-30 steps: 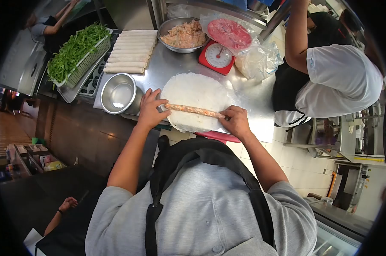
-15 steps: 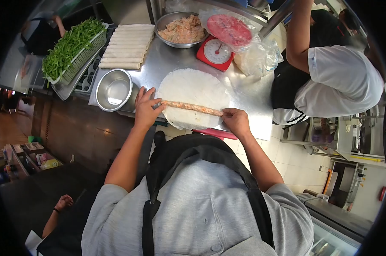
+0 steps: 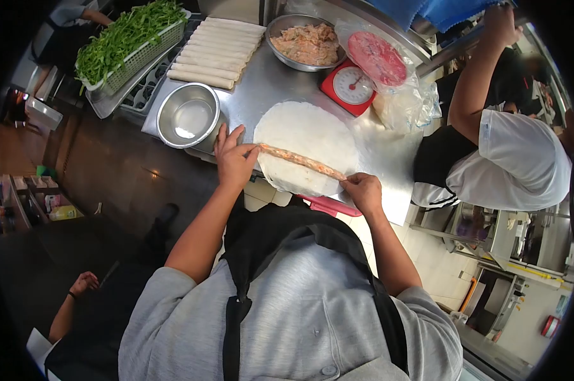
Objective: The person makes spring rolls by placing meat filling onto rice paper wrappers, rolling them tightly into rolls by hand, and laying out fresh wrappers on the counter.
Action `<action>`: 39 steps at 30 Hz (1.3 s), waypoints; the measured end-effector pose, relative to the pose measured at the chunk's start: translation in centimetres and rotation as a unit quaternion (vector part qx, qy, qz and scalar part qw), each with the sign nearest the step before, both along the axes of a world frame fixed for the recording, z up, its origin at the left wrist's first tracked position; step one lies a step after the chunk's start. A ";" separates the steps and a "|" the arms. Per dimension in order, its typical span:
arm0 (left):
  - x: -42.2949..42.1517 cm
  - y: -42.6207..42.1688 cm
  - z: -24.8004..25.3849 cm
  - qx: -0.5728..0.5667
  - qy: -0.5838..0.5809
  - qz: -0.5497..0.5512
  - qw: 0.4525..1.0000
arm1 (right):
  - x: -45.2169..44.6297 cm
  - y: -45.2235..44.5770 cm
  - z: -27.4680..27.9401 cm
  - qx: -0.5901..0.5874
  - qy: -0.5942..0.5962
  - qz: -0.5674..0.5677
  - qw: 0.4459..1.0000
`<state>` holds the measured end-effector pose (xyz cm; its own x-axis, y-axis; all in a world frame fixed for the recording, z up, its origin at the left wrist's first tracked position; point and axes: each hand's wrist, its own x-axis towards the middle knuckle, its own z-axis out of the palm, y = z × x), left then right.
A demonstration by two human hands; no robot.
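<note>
White wrapper (image 3: 311, 130) lies flat on the steel table (image 3: 388, 168), its filling strip (image 3: 303, 160) still uncovered — as moments ago, left hand (image 3: 235, 165) and right hand (image 3: 364, 192) stay at its ends, fingertips narrowed, though whether they pinch it cannot be told — end-shaping apparently unfinished.

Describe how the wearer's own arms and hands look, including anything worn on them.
The left hand and right hand are ungloved, with no watch or bracelet visible at the wrists. Both arms are bare below the short, heathered grey sleeves of a shirt, over which a black apron is worn.
</note>
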<state>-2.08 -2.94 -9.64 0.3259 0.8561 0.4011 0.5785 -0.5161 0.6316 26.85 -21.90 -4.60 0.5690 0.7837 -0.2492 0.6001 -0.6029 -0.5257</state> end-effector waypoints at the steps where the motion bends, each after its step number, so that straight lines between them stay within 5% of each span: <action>1: 0.0 -0.2 0.0 0.009 0.014 -0.005 1.000 | 0.1 0.0 -0.1 0.001 -0.008 0.010 1.000; 11: 0.6 -4.1 -0.1 0.008 0.049 -0.049 0.998 | -0.2 0.0 0.7 -0.026 0.015 -0.028 0.999; 13: 0.4 -4.3 0.0 0.006 0.038 -0.053 0.998 | 1.2 -0.5 0.1 0.015 0.035 0.060 0.997; 17: -1.5 -4.5 0.5 0.007 0.029 -0.025 0.999 | 3.9 1.0 3.4 0.035 -0.131 0.050 0.990; 22: -3.3 -4.4 0.4 -0.009 0.008 -0.030 0.999 | 0.7 8.0 6.7 0.089 -0.086 0.122 0.985; 26: -2.0 -2.1 2.1 -0.025 -0.007 -0.071 0.997 | -0.8 9.2 6.0 -0.021 -0.047 0.203 0.978; 30: -1.1 1.5 2.8 -0.069 0.049 -0.156 0.984 | -5.1 10.2 2.4 0.084 -0.088 0.324 0.938; 39: -1.1 3.6 2.5 -0.100 0.111 -0.209 0.966 | -11.8 14.2 -0.5 0.170 -0.167 0.336 0.911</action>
<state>-3.22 0.62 -7.10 0.7192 0.6842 0.1206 0.4791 -0.6141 0.6271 15.03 -7.74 -5.06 -0.0682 0.9826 0.1726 0.9342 0.1236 -0.3345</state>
